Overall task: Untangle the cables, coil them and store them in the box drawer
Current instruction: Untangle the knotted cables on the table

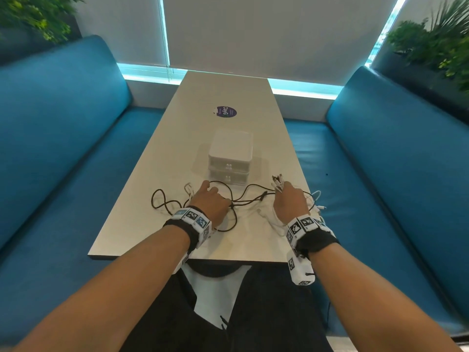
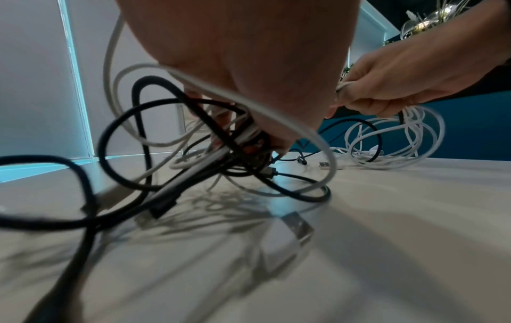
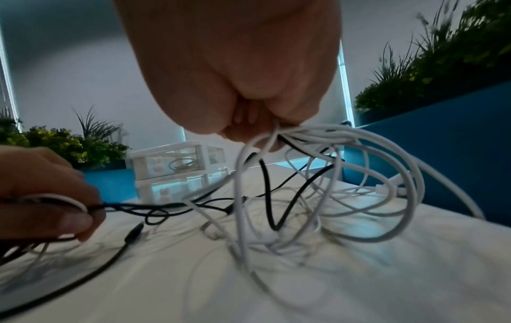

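A tangle of black cables (image 1: 162, 203) and white cables (image 1: 314, 199) lies on the near part of the white table (image 1: 228, 92). My left hand (image 1: 210, 199) grips a bunch of black and white cables (image 2: 249, 139) just above the tabletop. My right hand (image 1: 288, 199) holds a bundle of white cables (image 3: 345, 153), and their plug ends (image 1: 278, 181) stick up past the fingers. A thin black cable (image 1: 251, 193) runs between the two hands. The white two-drawer box (image 1: 231, 156) stands just beyond the hands, both drawers closed; a coiled cable (image 3: 183, 165) shows inside the upper one.
Blue padded benches (image 1: 63, 138) run along both sides of the table. A round purple sticker (image 1: 224, 112) lies on the table past the box. Plants (image 1: 436, 44) stand behind the benches. Loose USB plugs (image 2: 300, 225) rest on the tabletop near the left hand.
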Motion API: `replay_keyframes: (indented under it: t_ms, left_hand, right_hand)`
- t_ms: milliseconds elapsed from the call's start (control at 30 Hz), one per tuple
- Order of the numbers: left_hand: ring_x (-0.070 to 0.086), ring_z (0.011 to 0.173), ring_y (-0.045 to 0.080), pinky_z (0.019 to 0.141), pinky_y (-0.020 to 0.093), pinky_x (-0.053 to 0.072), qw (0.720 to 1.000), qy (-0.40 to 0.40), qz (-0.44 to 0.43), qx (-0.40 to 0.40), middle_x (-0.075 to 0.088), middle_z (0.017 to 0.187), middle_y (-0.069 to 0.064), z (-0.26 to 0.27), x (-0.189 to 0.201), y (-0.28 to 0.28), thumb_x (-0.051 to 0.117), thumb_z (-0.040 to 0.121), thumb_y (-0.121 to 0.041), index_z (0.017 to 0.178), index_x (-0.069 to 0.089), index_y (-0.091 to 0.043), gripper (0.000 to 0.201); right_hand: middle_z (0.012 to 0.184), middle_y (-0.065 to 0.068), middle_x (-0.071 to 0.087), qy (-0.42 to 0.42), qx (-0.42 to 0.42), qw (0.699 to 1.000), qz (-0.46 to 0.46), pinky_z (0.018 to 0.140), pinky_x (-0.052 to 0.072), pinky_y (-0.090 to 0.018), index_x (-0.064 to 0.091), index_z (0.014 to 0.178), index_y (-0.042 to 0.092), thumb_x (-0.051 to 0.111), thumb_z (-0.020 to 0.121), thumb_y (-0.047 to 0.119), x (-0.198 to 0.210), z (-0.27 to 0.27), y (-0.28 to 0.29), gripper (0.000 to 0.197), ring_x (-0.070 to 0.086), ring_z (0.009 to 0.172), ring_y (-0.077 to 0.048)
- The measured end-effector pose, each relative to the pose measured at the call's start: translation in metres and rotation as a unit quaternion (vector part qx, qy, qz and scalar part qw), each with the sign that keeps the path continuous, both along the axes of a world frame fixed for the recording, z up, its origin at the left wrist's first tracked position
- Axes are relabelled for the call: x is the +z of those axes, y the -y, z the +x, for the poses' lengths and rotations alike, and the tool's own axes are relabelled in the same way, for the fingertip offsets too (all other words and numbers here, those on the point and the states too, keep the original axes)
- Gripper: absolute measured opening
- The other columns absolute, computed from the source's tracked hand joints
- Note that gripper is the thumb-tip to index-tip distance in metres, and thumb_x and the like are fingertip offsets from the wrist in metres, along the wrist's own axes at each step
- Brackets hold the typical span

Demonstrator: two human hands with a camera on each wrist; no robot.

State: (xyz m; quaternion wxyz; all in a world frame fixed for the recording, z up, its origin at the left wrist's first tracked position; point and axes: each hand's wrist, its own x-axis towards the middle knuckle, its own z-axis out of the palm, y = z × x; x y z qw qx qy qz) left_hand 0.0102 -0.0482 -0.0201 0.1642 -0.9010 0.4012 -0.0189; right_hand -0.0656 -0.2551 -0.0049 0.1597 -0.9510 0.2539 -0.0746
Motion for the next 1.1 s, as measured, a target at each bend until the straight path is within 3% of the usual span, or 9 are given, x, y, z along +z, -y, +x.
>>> replay_keyframes:
  t_ms: [133,267,367,433,500,633,800,1000,1100]
  left_hand:
    - [0.055,0.099,0.023,0.103,0.044,0.024,1.000,-0.017,0.014,0.005,0.070,0.093,0.001,0.000,0.000,0.005,0.042,0.101,-0.028,0.112,0.061,-0.026,0.023]
    - [0.054,0.100,0.027,0.099,0.046,0.025,1.000,-0.013,-0.005,-0.007,0.070,0.090,0.003,-0.001,-0.002,0.012,0.044,0.098,-0.021,0.113,0.057,-0.022,0.020]
    - [0.052,0.106,0.028,0.100,0.046,0.026,1.000,-0.013,-0.011,-0.009,0.070,0.097,0.003,-0.002,0.001,0.015,0.047,0.093,-0.011,0.111,0.055,-0.019,0.021]
    - [0.052,0.111,0.027,0.102,0.047,0.027,1.000,-0.012,-0.002,-0.011,0.067,0.108,0.002,-0.001,0.002,0.012,0.050,0.092,-0.010,0.115,0.056,-0.020,0.026]
    - [0.053,0.114,0.026,0.103,0.047,0.028,1.000,-0.011,0.004,-0.006,0.063,0.114,0.001,0.002,0.003,0.007,0.053,0.093,-0.012,0.119,0.058,-0.021,0.028]
    - [0.057,0.106,0.023,0.102,0.046,0.027,1.000,-0.014,0.004,-0.001,0.066,0.107,-0.002,0.006,0.004,-0.001,0.044,0.103,-0.027,0.112,0.063,-0.023,0.021]
    - [0.052,0.108,0.022,0.108,0.051,0.021,0.996,-0.035,0.051,0.059,0.068,0.095,-0.003,0.009,0.009,-0.006,0.052,0.094,-0.028,0.089,0.060,-0.025,0.011]
    - [0.047,0.118,0.023,0.111,0.052,0.019,0.999,-0.021,0.033,0.025,0.067,0.107,-0.006,0.009,0.010,-0.006,0.051,0.096,-0.022,0.105,0.068,-0.027,0.020]
    - [0.047,0.119,0.023,0.112,0.052,0.018,0.999,-0.012,0.048,0.018,0.068,0.108,-0.005,0.005,0.008,-0.001,0.049,0.096,-0.025,0.107,0.067,-0.027,0.021]
  right_hand:
    - [0.104,-0.021,0.067,0.025,0.082,0.994,0.061,0.074,0.042,-0.036,0.061,0.106,0.002,0.044,0.102,0.025,0.003,0.001,-0.014,0.028,0.061,0.096,-0.039]
    - [0.095,-0.016,0.068,-0.031,0.166,0.980,0.104,0.073,0.045,-0.035,0.066,0.099,0.006,0.044,0.102,0.032,0.001,0.001,-0.032,0.034,0.062,0.090,-0.033]
    - [0.095,-0.016,0.068,-0.061,0.184,0.975,0.107,0.071,0.046,-0.035,0.067,0.098,0.008,0.046,0.101,0.026,-0.007,0.003,-0.039,0.027,0.063,0.090,-0.034]
    - [0.100,-0.016,0.068,-0.078,0.186,0.976,0.082,0.076,0.047,-0.036,0.066,0.102,0.008,0.046,0.100,0.023,-0.013,0.003,-0.042,0.025,0.063,0.096,-0.034]
    - [0.104,-0.015,0.068,-0.072,0.184,0.978,0.066,0.080,0.047,-0.037,0.066,0.108,0.007,0.047,0.102,0.026,-0.017,0.004,-0.043,0.027,0.062,0.099,-0.033]
    - [0.099,-0.015,0.068,-0.064,0.162,0.983,0.054,0.077,0.050,-0.038,0.066,0.106,0.011,0.048,0.101,0.030,-0.018,0.007,-0.037,0.027,0.062,0.092,-0.034]
    - [0.096,-0.011,0.068,-0.081,0.100,0.992,-0.006,0.072,0.051,-0.034,0.064,0.100,0.015,0.047,0.097,0.024,-0.018,0.007,-0.009,0.020,0.065,0.085,-0.031]
    - [0.099,-0.012,0.069,-0.106,0.028,0.993,-0.029,0.073,0.048,-0.034,0.064,0.100,0.011,0.055,0.092,0.025,-0.022,-0.001,0.020,0.018,0.065,0.092,-0.032]
    - [0.104,-0.020,0.066,-0.047,0.016,0.999,0.007,0.077,0.046,-0.038,0.058,0.108,0.006,0.042,0.100,0.023,-0.020,0.001,0.009,0.025,0.062,0.097,-0.038]
